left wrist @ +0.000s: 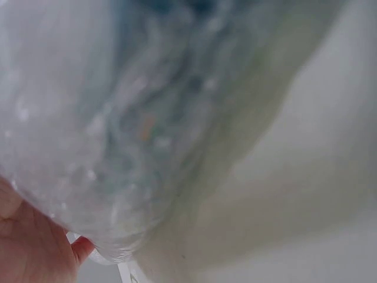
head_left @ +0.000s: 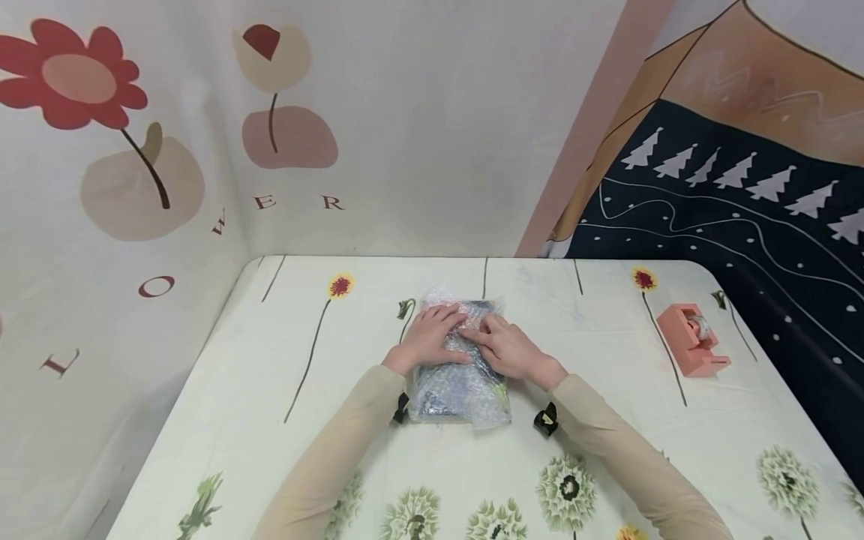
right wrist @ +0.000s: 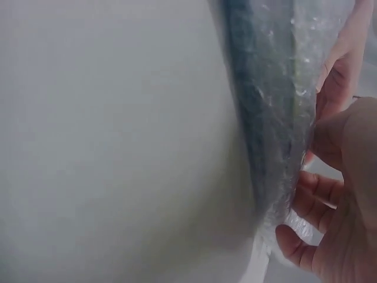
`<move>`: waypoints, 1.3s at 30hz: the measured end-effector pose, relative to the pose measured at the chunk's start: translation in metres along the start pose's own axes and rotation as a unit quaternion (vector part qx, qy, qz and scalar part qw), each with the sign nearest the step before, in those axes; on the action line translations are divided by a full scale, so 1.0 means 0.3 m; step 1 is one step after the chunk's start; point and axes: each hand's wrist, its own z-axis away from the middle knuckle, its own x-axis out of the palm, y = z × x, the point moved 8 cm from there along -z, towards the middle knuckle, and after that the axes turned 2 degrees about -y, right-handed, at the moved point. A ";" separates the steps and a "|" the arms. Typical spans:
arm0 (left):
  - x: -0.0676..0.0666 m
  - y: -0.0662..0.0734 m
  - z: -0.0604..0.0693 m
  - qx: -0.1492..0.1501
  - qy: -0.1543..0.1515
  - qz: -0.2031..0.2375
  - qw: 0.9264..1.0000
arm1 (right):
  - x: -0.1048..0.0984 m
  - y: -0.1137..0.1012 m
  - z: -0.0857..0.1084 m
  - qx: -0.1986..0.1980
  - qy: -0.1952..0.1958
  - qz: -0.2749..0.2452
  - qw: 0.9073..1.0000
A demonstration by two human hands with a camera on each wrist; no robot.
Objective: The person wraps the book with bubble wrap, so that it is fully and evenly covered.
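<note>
A flat, dark bluish item wrapped in clear bubble wrap (head_left: 459,394) lies on the table in the head view; the wrap hides what it is. My left hand (head_left: 430,336) rests on top of the package with its fingers stretched out. From the right side, my right hand (head_left: 508,346) holds the bubble wrap near the upper part, its fingers bent and its thumb pointing at the left hand. In the right wrist view the fingers (right wrist: 312,200) of that hand meet the edge of the wrap. The left wrist view shows the wrap (left wrist: 141,159) up close, blurred.
A pink tape dispenser (head_left: 691,341) with a roll of tape stands on the right of the table. The tablecloth (head_left: 250,420) is white with printed flowers. Patterned cloth hangs behind and to the left, and a dark cloth (head_left: 709,217) with trees on the right.
</note>
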 end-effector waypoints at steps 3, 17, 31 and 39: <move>0.001 0.003 0.000 0.002 0.002 0.001 1.000 | -0.005 0.008 0.020 -0.005 0.005 -0.036 0.999; -0.001 0.002 -0.003 0.005 0.005 -0.002 1.000 | -0.032 0.037 0.061 -0.008 0.035 -0.120 0.992; -0.005 0.011 0.002 0.000 0.000 0.004 1.000 | -0.064 0.052 0.086 -0.005 0.081 -0.176 0.981; -0.001 0.000 -0.001 0.004 0.005 0.006 1.000 | -0.061 0.065 0.086 0.010 0.077 -0.195 0.978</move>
